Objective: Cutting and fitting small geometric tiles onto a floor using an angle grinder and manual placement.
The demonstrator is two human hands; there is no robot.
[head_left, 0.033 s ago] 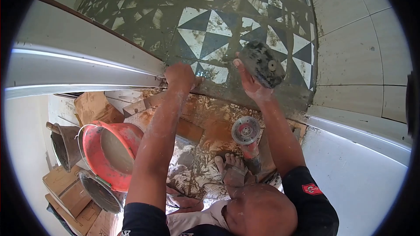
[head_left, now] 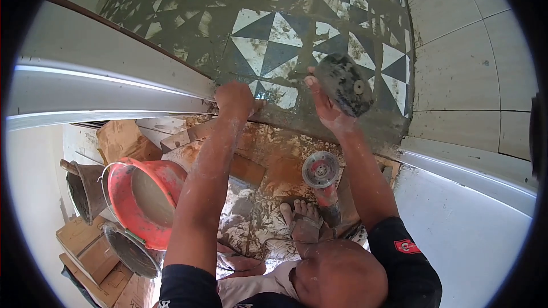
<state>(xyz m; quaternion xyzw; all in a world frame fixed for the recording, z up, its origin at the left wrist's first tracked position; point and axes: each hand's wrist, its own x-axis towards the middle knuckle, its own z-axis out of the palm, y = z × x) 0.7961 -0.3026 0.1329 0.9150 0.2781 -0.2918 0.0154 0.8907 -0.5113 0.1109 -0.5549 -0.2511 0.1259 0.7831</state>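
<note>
My left hand (head_left: 234, 100) is closed, low against the foot of the white door jamb (head_left: 194, 105), at the edge of the wet tiled floor (head_left: 267, 43). Whatever its fingers may hold is hidden. In my right hand (head_left: 333, 115) is a dark, rounded pad (head_left: 342, 82), smeared with grey grout and marked by a small pale round spot. It is held up above the black-and-white patterned tiles, and most of the gripping fingers are behind it. Grey slurry covers much of the tiling.
An angle grinder (head_left: 323, 179) stands near my bare foot (head_left: 299, 211), between my forearms. To the left are a red bucket (head_left: 123, 194) of greyish water, a dark bucket (head_left: 94, 194) and cardboard (head_left: 91, 245). A tiled wall (head_left: 456, 63) rises on the right.
The pad in my right hand has shifted very slightly to the right. My left hand stays in the same place.
</note>
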